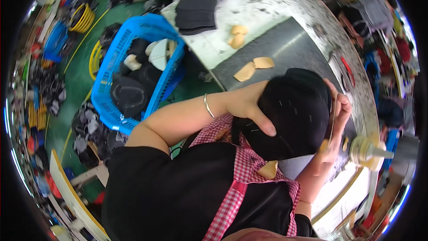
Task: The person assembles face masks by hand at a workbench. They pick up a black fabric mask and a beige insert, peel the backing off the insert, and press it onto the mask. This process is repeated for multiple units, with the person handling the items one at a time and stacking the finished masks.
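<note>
Both my hands are on a black, rounded, cap-like fabric piece [294,116] with short pale marks on its face, held in front of my chest. My left hand [250,106] grips its left side, the thumb lying across the front and the other fingers hidden behind. At the right edge, my right hand [337,118] has its fingers bent around the piece, partly covered by it. Curved tan pieces [254,68] lie on a dark board [290,40] just beyond. Another tan piece [268,170] rests against my checked apron, below the black one.
A blue basket [100,93] of dark and pale pieces stands to the left. Stacked black pieces [198,6] and more tan pieces [237,37] lie on the stained worktable [263,0]. Right are a red-handled tool [347,71] and a nozzle bottle [368,152].
</note>
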Motion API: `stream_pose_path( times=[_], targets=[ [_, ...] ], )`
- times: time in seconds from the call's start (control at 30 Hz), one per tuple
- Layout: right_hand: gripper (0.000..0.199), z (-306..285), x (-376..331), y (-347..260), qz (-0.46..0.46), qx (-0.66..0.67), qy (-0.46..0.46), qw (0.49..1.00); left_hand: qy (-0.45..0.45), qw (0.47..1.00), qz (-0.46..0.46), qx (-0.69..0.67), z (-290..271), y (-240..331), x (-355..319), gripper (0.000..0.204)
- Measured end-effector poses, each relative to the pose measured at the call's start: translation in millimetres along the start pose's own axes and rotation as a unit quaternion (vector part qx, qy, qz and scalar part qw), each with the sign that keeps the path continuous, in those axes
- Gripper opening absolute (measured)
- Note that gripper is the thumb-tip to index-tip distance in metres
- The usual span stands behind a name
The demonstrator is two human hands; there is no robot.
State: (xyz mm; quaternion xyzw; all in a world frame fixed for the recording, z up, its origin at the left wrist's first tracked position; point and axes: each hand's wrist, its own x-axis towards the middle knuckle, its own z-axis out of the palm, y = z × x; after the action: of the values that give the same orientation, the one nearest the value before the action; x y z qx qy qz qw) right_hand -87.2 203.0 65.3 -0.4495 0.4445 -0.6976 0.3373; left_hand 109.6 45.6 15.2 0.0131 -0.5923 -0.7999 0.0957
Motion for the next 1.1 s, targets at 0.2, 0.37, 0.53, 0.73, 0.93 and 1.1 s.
stream_pose_path(
  times=[0.2,0.37,0.53,0.73,0.93,1.1],
  targets=[
    [0.114,95,64,-53,-0.081,-0.421,-0.52,0.739,0.089,0.937,-0.001,0.338,-14,14,-57,0.106],
    [0.061,166,25,3,-0.296,-0.405,-0.577,0.645,0.149,0.902,-0.223,0.338,-27,17,-94,0.1],
    [0.063,193,38,0,-0.331,-0.319,-0.598,0.657,0.259,0.936,-0.062,0.231,-49,1,-156,0.107],
    [0.074,173,71,42,-0.204,-0.335,-0.496,0.774,0.436,0.882,-0.021,-0.176,-91,-2,-297,0.072],
    [0.07,133,78,79,-0.105,-0.425,-0.403,0.804,0.62,0.766,0.018,-0.171,-239,-12,-326,0.052],
    [0.06,98,100,103,-0.055,-0.395,-0.304,0.865,0.731,0.66,-0.164,-0.056,-341,-68,-326,0.098]
  ],
)
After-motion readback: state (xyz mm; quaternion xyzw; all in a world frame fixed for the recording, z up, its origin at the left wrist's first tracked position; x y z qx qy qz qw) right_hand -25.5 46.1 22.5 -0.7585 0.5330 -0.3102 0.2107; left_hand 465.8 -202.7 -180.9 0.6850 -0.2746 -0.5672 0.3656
